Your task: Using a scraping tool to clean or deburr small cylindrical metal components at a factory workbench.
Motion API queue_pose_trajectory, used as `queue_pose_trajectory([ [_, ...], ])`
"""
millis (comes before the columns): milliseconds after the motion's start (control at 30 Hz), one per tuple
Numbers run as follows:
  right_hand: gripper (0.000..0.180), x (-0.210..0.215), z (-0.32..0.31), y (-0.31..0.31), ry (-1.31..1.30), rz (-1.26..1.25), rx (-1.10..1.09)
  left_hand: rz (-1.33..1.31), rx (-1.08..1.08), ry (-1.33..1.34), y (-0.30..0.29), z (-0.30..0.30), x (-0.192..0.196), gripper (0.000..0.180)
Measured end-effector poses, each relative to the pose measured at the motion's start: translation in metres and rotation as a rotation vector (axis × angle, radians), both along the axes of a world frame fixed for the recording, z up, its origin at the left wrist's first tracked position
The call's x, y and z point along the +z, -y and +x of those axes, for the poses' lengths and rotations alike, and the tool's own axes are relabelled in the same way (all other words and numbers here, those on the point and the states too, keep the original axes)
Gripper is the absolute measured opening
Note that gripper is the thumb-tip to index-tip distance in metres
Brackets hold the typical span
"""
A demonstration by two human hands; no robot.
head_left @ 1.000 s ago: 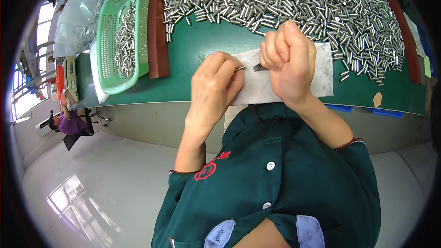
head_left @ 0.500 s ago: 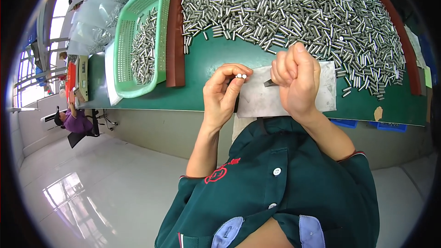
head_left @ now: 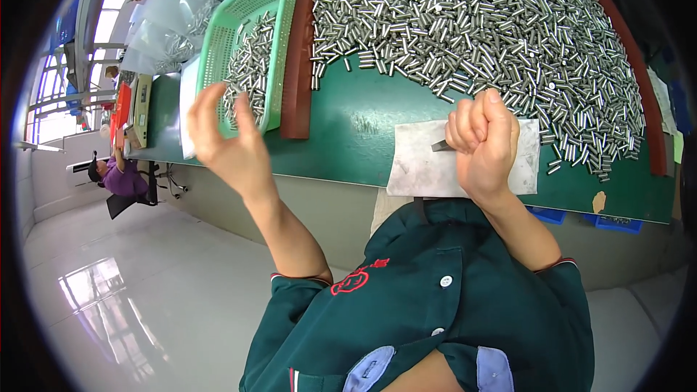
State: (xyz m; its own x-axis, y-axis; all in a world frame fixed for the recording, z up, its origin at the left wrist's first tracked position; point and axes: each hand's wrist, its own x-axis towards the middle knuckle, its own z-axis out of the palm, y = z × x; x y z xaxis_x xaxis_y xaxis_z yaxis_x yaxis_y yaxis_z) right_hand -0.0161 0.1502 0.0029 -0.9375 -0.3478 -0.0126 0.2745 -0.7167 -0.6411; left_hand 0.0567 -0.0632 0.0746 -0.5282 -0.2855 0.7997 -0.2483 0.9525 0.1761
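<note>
My left hand is over the near end of a green plastic basket, its thumb and fingers spread with nothing visible between them. Inside the basket lies a pile of short metal pins. My right hand is closed in a fist above a greyish-white cloth. Out of that fist sticks the flat dark tip of a metal tool; the rest is hidden by the fingers. A broad heap of shiny metal pins covers the green tabletop beyond the cloth.
Reddish-brown strips border the heap left and right. Clear plastic bags of pins and a scale stand at the far left. Blue bins sit below the table edge. A person in purple sits farther off at left.
My left hand has moved left from beside the cloth to the basket and opened; the pins it pinched no longer show in it. My right fist stays over the cloth. The view has shifted slightly.
</note>
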Motion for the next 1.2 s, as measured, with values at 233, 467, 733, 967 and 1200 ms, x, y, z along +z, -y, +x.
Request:
queue_pose_trajectory([
  [233, 0.04, -0.002, -0.002, 0.001, -0.005, 0.005, 0.003, 0.028, -0.365, 0.383, -0.012, -0.053, -0.062, 0.019],
  [467, 0.04, 0.001, -0.003, 0.002, 0.019, 0.014, 0.016, 0.078, -0.373, 0.492, -0.007, -0.056, -0.077, 0.01],
  [733, 0.039, 0.0, -0.003, 0.002, 0.02, 0.005, 0.027, 0.807, -0.519, 0.401, -0.027, -0.042, -0.078, 0.004],
  [967, 0.039, 0.001, -0.003, 0.002, 0.023, 0.004, 0.029, 1.255, -0.625, 0.342, -0.036, -0.035, -0.079, 0.007],
  [1200, 0.04, 0.001, -0.004, 0.002, 0.02, 0.05, 0.027, 1.457, -0.689, 0.273, -0.039, -0.034, -0.081, 0.007],
])
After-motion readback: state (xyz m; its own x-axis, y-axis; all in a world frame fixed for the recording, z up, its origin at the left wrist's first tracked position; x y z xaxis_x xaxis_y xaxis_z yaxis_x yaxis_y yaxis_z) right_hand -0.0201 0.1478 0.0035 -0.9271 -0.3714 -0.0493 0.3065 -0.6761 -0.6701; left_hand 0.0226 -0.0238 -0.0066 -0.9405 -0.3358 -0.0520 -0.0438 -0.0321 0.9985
